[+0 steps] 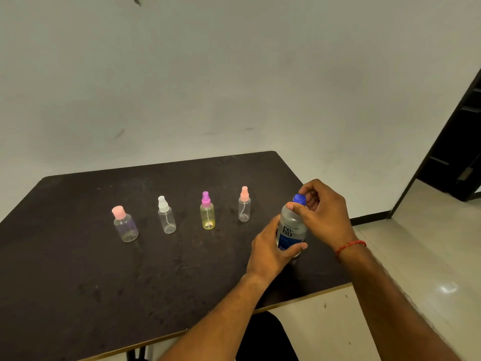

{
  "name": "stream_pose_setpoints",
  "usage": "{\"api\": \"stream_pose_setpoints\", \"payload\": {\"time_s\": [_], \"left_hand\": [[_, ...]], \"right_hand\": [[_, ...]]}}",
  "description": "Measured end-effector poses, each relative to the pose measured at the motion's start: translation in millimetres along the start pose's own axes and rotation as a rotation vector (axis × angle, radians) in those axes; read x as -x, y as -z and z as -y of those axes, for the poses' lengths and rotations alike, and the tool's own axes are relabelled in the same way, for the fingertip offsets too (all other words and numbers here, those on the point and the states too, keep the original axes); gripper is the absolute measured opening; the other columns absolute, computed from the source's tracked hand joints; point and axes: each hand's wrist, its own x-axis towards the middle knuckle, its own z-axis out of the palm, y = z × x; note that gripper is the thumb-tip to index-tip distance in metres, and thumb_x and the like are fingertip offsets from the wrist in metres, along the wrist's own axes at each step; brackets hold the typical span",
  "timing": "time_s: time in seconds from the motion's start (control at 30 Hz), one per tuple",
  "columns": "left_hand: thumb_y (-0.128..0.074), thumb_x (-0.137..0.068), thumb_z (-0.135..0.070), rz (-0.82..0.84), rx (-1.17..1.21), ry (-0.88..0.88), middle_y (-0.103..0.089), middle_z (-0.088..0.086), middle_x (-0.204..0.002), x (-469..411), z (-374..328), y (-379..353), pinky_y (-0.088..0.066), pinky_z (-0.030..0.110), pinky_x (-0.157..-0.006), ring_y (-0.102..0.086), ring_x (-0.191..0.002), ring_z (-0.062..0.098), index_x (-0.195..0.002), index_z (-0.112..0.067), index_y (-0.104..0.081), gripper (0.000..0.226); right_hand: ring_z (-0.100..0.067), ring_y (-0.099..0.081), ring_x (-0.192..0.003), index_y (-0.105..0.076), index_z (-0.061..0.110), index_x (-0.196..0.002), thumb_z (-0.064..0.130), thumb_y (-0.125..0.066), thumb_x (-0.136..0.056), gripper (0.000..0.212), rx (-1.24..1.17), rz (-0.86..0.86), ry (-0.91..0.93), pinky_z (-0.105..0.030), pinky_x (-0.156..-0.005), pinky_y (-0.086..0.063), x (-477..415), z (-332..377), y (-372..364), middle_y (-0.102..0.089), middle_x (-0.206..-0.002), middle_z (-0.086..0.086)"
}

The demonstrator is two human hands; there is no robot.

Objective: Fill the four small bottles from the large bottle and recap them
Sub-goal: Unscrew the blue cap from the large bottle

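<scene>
Item 1, large bottle point(291, 225): translucent plastic cylinder with a blue-and-white label reading "re-nu". It leans slightly and sits at the right near part of the table. I cannot tell whether its base touches the tabletop.

Item 2, blue cap point(299, 199): rounded blue plastic, seated on the large bottle's neck.

Item 3, left hand point(270, 246): wrapped round the lower body of the large bottle, with the thumb across the near side below the label and the fingers curled behind.

Item 4, right hand point(325, 212): above the bottle, with the fingers curled over the blue cap and the thumb pressed just under it, pinching the cap. A red thread band point(351, 246) circles that wrist.

Items 5 to 8: I log four small bottles upright in a row across the middle of the table. They stand apart from one another, all left of the large bottle, and all are capped. From the left:
- pink-capped bottle point(125, 227), squat clear plastic with a flat pink cap
- white-sprayer bottle point(166, 217), slim and clear
- yellow bottle point(207, 214), yellow-tinted with a magenta sprayer
- salmon-sprayer bottle point(244, 207), the smallest, clear, nearest the large bottle

I cannot tell whether any of them holds liquid.

Item 9, table point(78, 269): dark brown matt board with a pale edge.

Surroundings: pale wall point(234, 74) behind, light tiled floor point(416, 256) to the right, dark doorway point(458, 152) at far right, and a dark seat point(265, 340) below the table's near edge.
</scene>
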Motion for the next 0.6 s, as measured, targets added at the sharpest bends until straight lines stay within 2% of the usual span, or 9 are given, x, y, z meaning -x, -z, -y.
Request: {"api": "stream_pose_setpoints", "payload": {"time_s": [0.07,0.17,0.23,0.3,0.37,0.43,0.53,0.6], "left_hand": [[-0.082,-0.078,-0.052,0.000,0.002,-0.004,-0.062,-0.018,-0.135,0.2,0.6,0.0,-0.053,0.026,-0.104,-0.058,-0.125,-0.001,-0.142,-0.038,-0.047,0.075],[-0.082,-0.077,-0.053,0.010,0.002,-0.002,-0.061,-0.015,-0.137,-1.2,1.8,-0.1,-0.053,0.032,-0.106,-0.058,-0.127,0.004,-0.143,-0.035,-0.046,0.077],[-0.081,-0.077,-0.054,0.013,-0.007,-0.002,-0.060,-0.013,-0.139,-2.2,1.8,-0.3,-0.052,0.034,-0.107,-0.057,-0.130,0.006,-0.144,-0.033,-0.046,0.079],[-0.080,-0.077,-0.054,0.020,-0.017,-0.001,-0.059,-0.013,-0.141,-2.9,2.2,-0.8,-0.050,0.033,-0.109,-0.055,-0.131,0.006,-0.145,-0.033,-0.045,0.079],[-0.080,-0.078,-0.053,0.024,-0.016,0.000,-0.060,-0.015,-0.140,-1.8,1.8,-0.5,-0.051,0.030,-0.107,-0.055,-0.130,0.004,-0.144,-0.035,-0.046,0.077],[-0.081,-0.078,-0.054,0.024,-0.006,0.004,-0.060,-0.017,-0.138,-0.9,1.6,0.2,-0.051,0.026,-0.105,-0.056,-0.128,0.001,-0.142,-0.036,-0.047,0.075],[-0.081,-0.077,-0.054,0.021,-0.010,0.004,-0.060,-0.017,-0.137,0.6,1.0,1.3,-0.049,0.020,-0.103,-0.055,-0.125,-0.002,-0.143,-0.036,-0.046,0.076],[-0.081,-0.077,-0.052,0.021,-0.014,0.003,-0.060,-0.015,-0.138,0.2,0.7,1.2,-0.047,0.018,-0.102,-0.054,-0.126,-0.002,-0.144,-0.034,-0.046,0.077]], "right_hand": [[-0.008,-0.058,-0.084,-0.060,0.024,-0.101,0.019,-0.076,-0.082,0.025,-0.035,0.017,-0.007,-0.015,-0.076,-0.048,-0.5,-1.3,-0.2,-0.061,-0.095,0.006],[-0.005,-0.061,-0.096,-0.059,0.029,-0.113,0.005,-0.070,-0.085,0.039,-0.120,0.096,0.013,-0.015,-0.084,-0.049,-0.9,-1.4,4.9,-0.065,-0.106,0.008],[-0.009,-0.062,-0.100,-0.054,0.029,-0.125,0.007,-0.072,-0.084,0.050,-0.120,0.131,0.040,-0.022,-0.090,-0.051,-0.8,-1.7,6.1,-0.065,-0.112,0.009],[-0.011,-0.060,-0.099,-0.049,0.026,-0.131,0.018,-0.077,-0.082,0.057,-0.082,0.107,0.022,-0.026,-0.089,-0.050,0.4,-0.5,4.9,-0.061,-0.112,0.007],[-0.012,-0.058,-0.091,-0.052,0.023,-0.124,0.031,-0.078,-0.079,0.053,-0.024,0.056,-0.015,-0.025,-0.082,-0.051,1.2,2.4,3.0,-0.060,-0.103,0.004],[-0.012,-0.057,-0.081,-0.058,0.022,-0.108,0.035,-0.079,-0.078,0.039,0.044,0.028,-0.001,-0.019,-0.074,-0.049,1.8,4.0,2.9,-0.059,-0.093,0.004],[-0.009,-0.058,-0.085,-0.062,0.025,-0.099,0.020,-0.076,-0.082,0.023,0.037,0.050,0.046,-0.015,-0.074,-0.048,1.4,3.3,5.9,-0.062,-0.095,0.007],[-0.007,-0.060,-0.093,-0.063,0.027,-0.105,0.006,-0.071,-0.084,0.031,-0.017,0.105,0.048,-0.013,-0.080,-0.048,1.4,3.3,9.0,-0.064,-0.104,0.008]]}}
